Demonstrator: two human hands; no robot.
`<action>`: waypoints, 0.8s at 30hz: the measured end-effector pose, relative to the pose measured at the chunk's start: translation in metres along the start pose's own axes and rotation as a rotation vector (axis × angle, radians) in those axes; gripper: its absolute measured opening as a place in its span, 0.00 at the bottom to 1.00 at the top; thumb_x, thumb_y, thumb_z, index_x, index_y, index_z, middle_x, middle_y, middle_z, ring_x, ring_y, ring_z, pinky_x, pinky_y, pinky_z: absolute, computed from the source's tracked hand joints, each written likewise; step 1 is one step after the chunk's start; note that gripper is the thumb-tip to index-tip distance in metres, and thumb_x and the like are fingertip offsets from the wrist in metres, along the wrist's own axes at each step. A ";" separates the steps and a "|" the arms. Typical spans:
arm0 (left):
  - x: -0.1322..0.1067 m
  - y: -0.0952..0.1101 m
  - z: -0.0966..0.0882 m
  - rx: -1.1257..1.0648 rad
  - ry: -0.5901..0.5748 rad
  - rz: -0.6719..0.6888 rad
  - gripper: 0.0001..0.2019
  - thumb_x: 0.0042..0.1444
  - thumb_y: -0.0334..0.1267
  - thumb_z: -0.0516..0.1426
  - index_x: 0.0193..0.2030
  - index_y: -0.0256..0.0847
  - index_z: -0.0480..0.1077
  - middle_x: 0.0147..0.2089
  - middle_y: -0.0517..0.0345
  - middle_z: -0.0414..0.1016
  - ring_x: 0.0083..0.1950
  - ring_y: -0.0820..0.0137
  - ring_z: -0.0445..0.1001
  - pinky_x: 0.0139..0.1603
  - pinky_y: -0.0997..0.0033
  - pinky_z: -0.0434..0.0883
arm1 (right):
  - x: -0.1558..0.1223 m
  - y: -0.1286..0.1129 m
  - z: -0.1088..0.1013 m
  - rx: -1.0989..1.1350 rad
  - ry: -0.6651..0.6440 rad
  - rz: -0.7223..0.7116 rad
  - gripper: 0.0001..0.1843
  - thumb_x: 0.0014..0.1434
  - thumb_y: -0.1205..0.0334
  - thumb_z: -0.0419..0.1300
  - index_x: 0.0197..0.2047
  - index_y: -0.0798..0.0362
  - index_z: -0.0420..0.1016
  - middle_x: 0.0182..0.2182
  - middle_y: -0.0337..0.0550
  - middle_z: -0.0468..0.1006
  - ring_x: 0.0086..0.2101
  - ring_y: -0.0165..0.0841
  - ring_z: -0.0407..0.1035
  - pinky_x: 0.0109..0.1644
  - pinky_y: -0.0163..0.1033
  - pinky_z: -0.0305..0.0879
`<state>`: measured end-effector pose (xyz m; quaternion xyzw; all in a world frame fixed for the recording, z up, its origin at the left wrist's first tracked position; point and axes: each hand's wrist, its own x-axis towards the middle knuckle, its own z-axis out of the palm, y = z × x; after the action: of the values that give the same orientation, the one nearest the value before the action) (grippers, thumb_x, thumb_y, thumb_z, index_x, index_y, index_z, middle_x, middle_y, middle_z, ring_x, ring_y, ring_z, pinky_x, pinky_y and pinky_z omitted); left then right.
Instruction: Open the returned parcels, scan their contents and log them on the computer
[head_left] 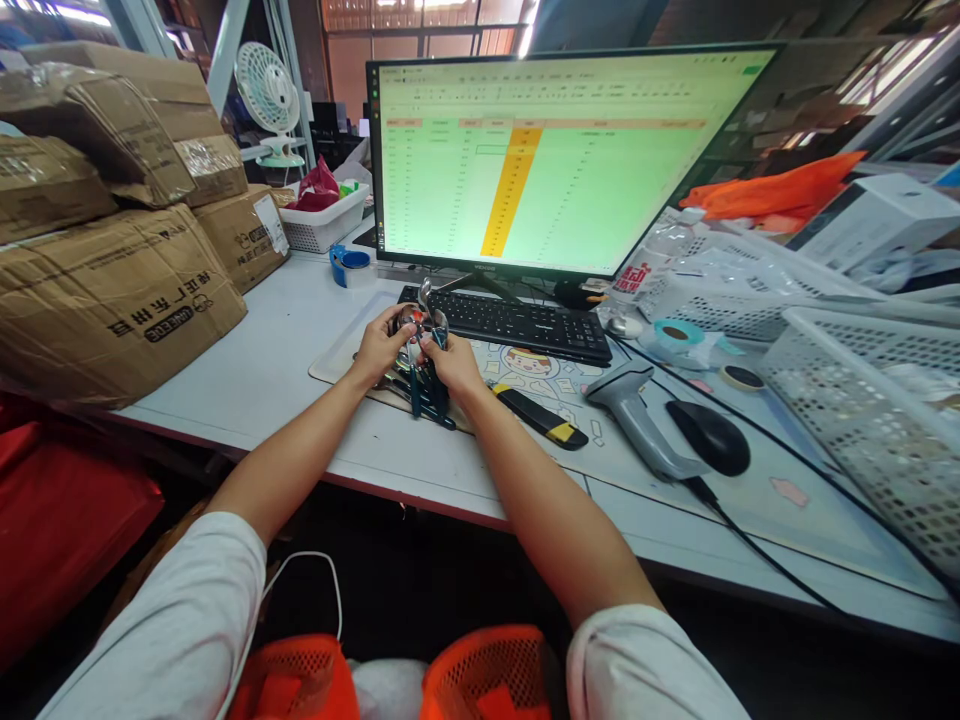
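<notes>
My left hand [380,345] and my right hand [450,362] meet over the desk in front of the keyboard [517,322]. Both are closed round a bundle of small metal tools [421,350] with shiny rounded tops and dark blue-green handles that hang down toward the desk mat [341,350]. I cannot tell exactly what the tools are. A large monitor [555,160] with a green spreadsheet stands just behind.
Taped cardboard boxes [112,290] are piled at the left. A barcode scanner [637,415], a black mouse [709,437] and a black-and-yellow utility knife [540,415] lie to the right. White mesh baskets [862,400] stand at the far right. Orange baskets [480,675] sit near my lap.
</notes>
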<state>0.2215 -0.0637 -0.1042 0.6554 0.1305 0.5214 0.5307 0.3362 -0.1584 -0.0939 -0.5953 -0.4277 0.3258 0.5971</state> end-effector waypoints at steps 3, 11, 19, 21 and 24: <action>0.000 -0.001 0.001 0.027 0.054 0.007 0.25 0.50 0.53 0.71 0.48 0.38 0.75 0.40 0.53 0.80 0.37 0.68 0.76 0.39 0.71 0.74 | 0.003 0.004 0.004 0.053 0.052 -0.008 0.06 0.63 0.62 0.60 0.41 0.55 0.75 0.23 0.36 0.75 0.24 0.32 0.71 0.30 0.36 0.70; -0.001 -0.002 0.002 0.007 0.092 -0.022 0.20 0.54 0.42 0.67 0.51 0.42 0.69 0.41 0.56 0.77 0.37 0.70 0.76 0.33 0.75 0.70 | 0.007 0.007 -0.004 -0.197 0.112 -0.094 0.08 0.61 0.59 0.59 0.38 0.54 0.76 0.29 0.42 0.79 0.32 0.36 0.75 0.43 0.41 0.72; -0.003 0.002 0.009 -0.110 -0.017 -0.113 0.24 0.51 0.32 0.58 0.56 0.44 0.64 0.46 0.57 0.78 0.43 0.68 0.78 0.49 0.67 0.73 | 0.000 0.001 -0.003 -0.431 -0.002 -0.161 0.10 0.61 0.58 0.61 0.34 0.56 0.79 0.31 0.43 0.81 0.36 0.39 0.74 0.45 0.40 0.67; -0.004 0.001 0.010 -0.052 0.026 -0.084 0.21 0.51 0.31 0.58 0.53 0.43 0.65 0.41 0.59 0.77 0.41 0.70 0.77 0.49 0.68 0.73 | 0.000 0.001 -0.001 -0.477 -0.013 -0.150 0.11 0.62 0.57 0.61 0.34 0.57 0.80 0.30 0.44 0.80 0.36 0.40 0.74 0.45 0.41 0.67; -0.003 0.002 0.011 -0.071 0.117 -0.100 0.17 0.53 0.29 0.55 0.51 0.43 0.63 0.39 0.60 0.76 0.36 0.72 0.76 0.44 0.69 0.74 | 0.001 -0.001 -0.002 -0.514 0.021 -0.156 0.12 0.64 0.58 0.60 0.36 0.57 0.80 0.31 0.46 0.81 0.36 0.40 0.75 0.45 0.41 0.67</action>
<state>0.2282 -0.0726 -0.1025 0.5971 0.1753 0.5359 0.5706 0.3377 -0.1586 -0.0927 -0.6961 -0.5347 0.1533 0.4539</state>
